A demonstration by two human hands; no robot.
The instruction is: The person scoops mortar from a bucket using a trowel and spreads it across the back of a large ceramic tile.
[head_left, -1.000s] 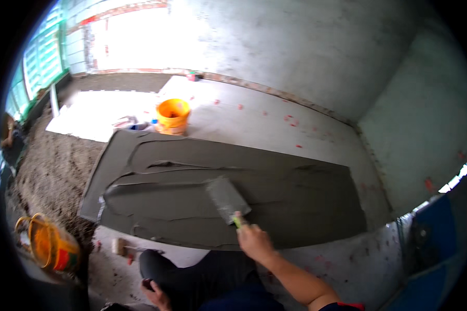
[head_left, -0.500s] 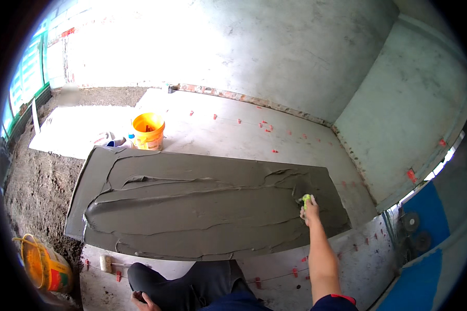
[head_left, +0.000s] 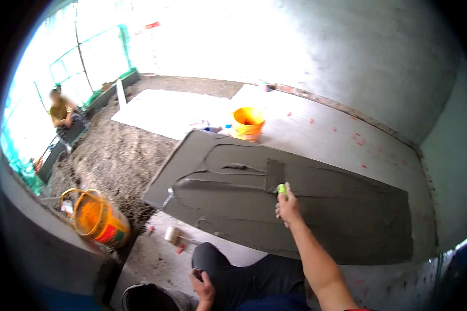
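Observation:
My right hand point(head_left: 288, 207) grips the green handle of a flat trowel point(head_left: 275, 173). Its rectangular blade lies on wet grey mortar point(head_left: 347, 212) near the middle of a long slab. The mortar covers most of the slab's top, with ridges and curved lines toward the left end. My left hand point(head_left: 203, 286) rests low beside my bent knee, its fingers loosely curled and apart, with no object visible in it.
An orange bucket point(head_left: 246, 136) stands beyond the slab. A yellow bucket point(head_left: 115, 228) and a dark bucket point(head_left: 125, 296) stand left of me. A white-headed mallet point(head_left: 172, 235) lies near my knee. Red clips point(head_left: 311, 121) dot the floor tiles. A person point(head_left: 62, 114) sits far left.
My right hand has drawn the trowel leftward from the slab's right end to its middle, smoothing mortar behind it. The view has turned left, bringing the seated person and dark bucket into sight.

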